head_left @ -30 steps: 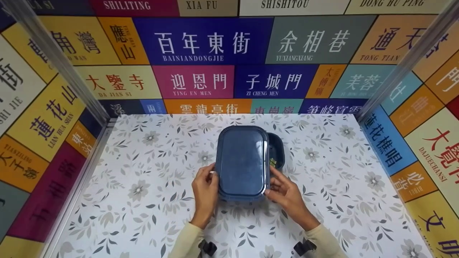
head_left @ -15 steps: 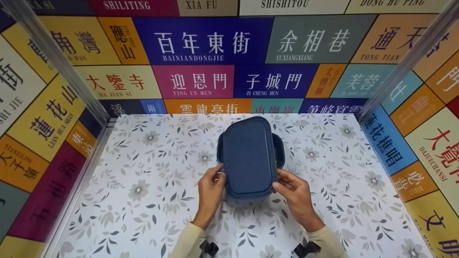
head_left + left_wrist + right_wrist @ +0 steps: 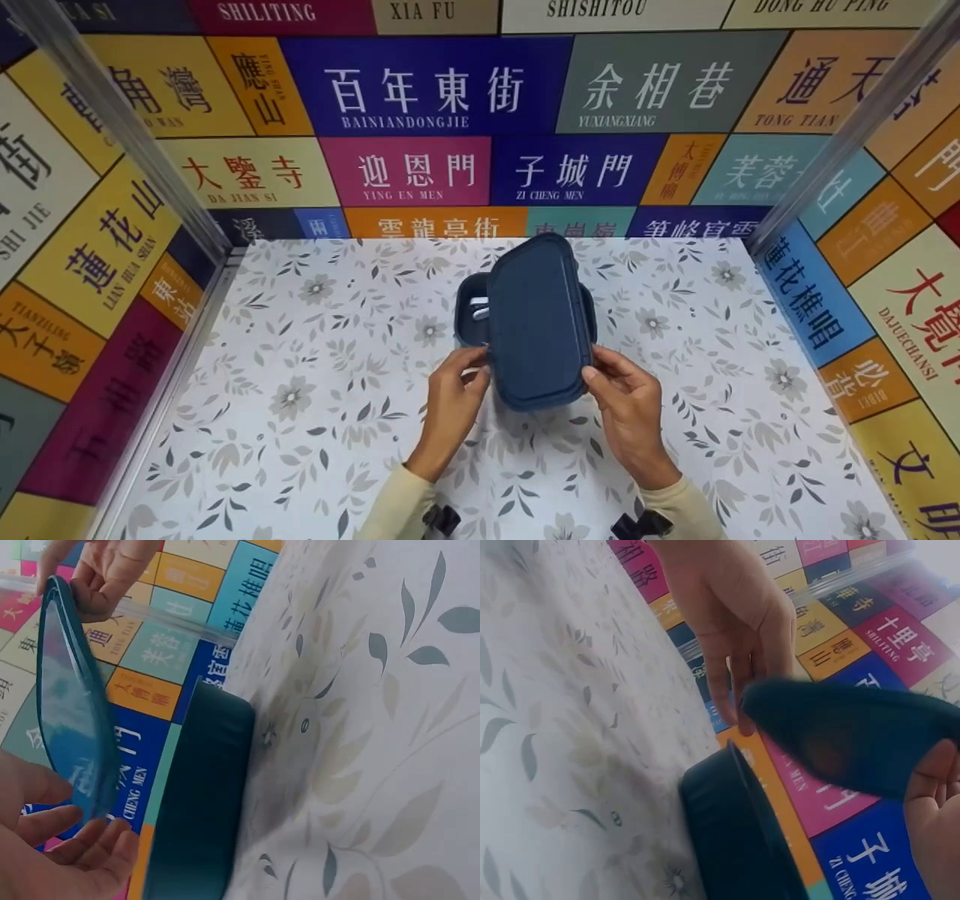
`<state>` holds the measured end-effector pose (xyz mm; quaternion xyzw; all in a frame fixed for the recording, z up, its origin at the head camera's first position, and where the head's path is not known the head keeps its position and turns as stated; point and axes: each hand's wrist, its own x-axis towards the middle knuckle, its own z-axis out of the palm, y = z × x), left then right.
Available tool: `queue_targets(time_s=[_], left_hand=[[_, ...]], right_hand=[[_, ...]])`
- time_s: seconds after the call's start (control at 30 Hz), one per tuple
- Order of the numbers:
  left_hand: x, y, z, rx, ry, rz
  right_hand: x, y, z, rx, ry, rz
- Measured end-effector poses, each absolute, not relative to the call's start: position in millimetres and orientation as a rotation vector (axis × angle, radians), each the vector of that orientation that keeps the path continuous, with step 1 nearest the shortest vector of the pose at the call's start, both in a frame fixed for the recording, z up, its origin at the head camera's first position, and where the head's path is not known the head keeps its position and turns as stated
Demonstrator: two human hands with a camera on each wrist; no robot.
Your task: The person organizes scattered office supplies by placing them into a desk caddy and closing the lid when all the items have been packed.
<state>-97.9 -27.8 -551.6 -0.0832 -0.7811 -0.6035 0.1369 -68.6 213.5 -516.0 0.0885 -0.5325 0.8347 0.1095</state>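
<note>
A dark blue lunch-box lid (image 3: 534, 322) is tilted above a matching box (image 3: 460, 307), lifted clear of it in both wrist views. Pinched at its left edge by my left hand (image 3: 454, 405), it is also gripped at the lower right edge by my right hand (image 3: 631, 416). Most of the box lies hidden behind the lid in the head view. Its left end shows small white objects (image 3: 479, 306) inside, of a kind I cannot tell. The box wall (image 3: 202, 795) stands upright on the table.
A white tabletop (image 3: 300, 450) with a grey leaf print lies beneath. Panels with coloured place-name signs (image 3: 420, 86) rise at the back and both sides, with clear corner strips (image 3: 817, 135) between them.
Both hands have carried the lid to the right and tilted it, its far end rising. The left end of the box and the white objects in it have come into sight.
</note>
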Motion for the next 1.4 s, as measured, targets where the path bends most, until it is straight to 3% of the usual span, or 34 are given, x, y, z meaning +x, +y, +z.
queue_targets(time_s=[0.3, 0.67, 1.4], left_hand=[[-92, -19, -535, -0.365, -2.319, -1.589], [-100, -7, -502, -0.518, -2.261, -1.898], [-111, -2, -480, -0.369, -2.108, -2.069]], right_hand=[[-65, 202, -508, 0.206, -1.614, 2.283], [-59, 193, -510, 0.339, -1.745, 2.112], [-58, 175, -524, 0.724, -1.838, 1.758]])
